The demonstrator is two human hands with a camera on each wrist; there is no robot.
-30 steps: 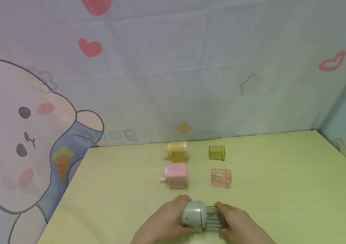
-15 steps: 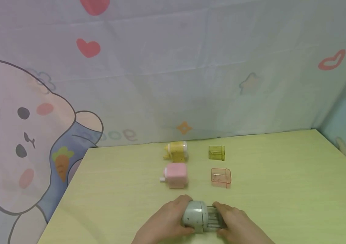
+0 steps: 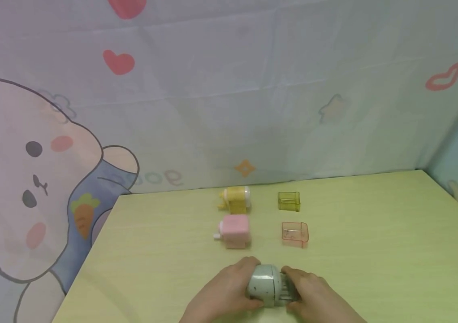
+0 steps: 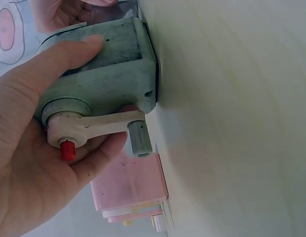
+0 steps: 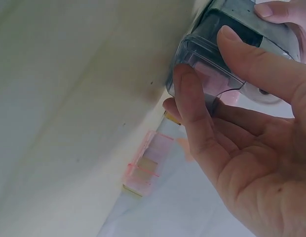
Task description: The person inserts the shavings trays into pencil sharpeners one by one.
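A grey-green hand-crank pencil sharpener point(image 3: 263, 285) lies near the table's front, gripped by my left hand point(image 3: 226, 289). In the left wrist view its crank point(image 4: 101, 126) has a red button point(image 4: 67, 150) at the hub, and my left thumb lies along the body. My right hand point(image 3: 313, 294) pinches the clear shavings drawer point(image 3: 287, 290) between thumb and fingers. The drawer sits partly inside the right end of the sharpener, with a short length showing. In the right wrist view the drawer's clear end point(image 5: 192, 54) is by my fingertips.
Behind my hands stand a pink crank sharpener point(image 3: 235, 229) and, farther back, a yellow sharpener point(image 3: 237, 198). To their right are a clear pink drawer point(image 3: 295, 232) and a clear yellow-green drawer point(image 3: 289, 201). A printed cloth point(image 3: 221, 112) hangs behind the pale yellow table point(image 3: 374, 251).
My left hand has moved right with the sharpener, toward my right hand. Less of the clear drawer shows between body and right fingers. The other sharpeners and drawers stay put.
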